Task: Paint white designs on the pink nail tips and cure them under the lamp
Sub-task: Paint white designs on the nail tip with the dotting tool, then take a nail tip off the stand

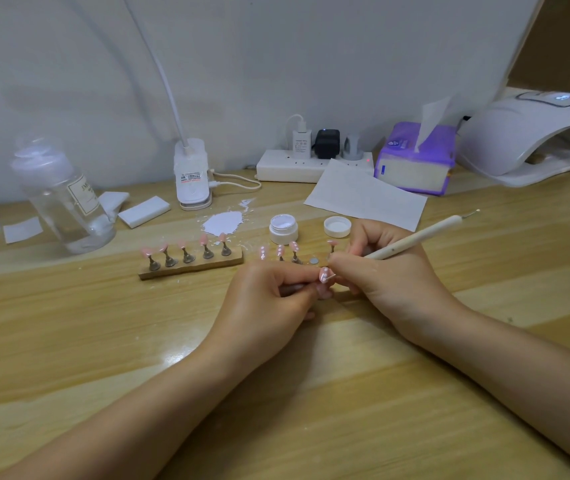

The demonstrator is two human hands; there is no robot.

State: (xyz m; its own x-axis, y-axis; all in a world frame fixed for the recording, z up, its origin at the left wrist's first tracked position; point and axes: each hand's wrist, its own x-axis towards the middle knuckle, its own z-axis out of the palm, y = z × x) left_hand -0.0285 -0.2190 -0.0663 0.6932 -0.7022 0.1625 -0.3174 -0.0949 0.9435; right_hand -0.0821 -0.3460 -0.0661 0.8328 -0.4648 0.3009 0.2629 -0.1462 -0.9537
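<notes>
On the left, a wooden holder (190, 266) keeps five plain pink tips (183, 244) upright on pegs, presumably waiting their turn. At centre, the left hand (269, 299) pinches one nail tip (324, 274) by its stand, lifted just above the table, probably to steady it. The right hand (391, 271) grips a dotting pen (411, 239) whose working end touches the tip; its long axis slants up-right toward the curing lamp (533, 140).

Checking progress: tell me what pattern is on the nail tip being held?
White dots on pink, on the nail tip; the head view shows it.
</notes>
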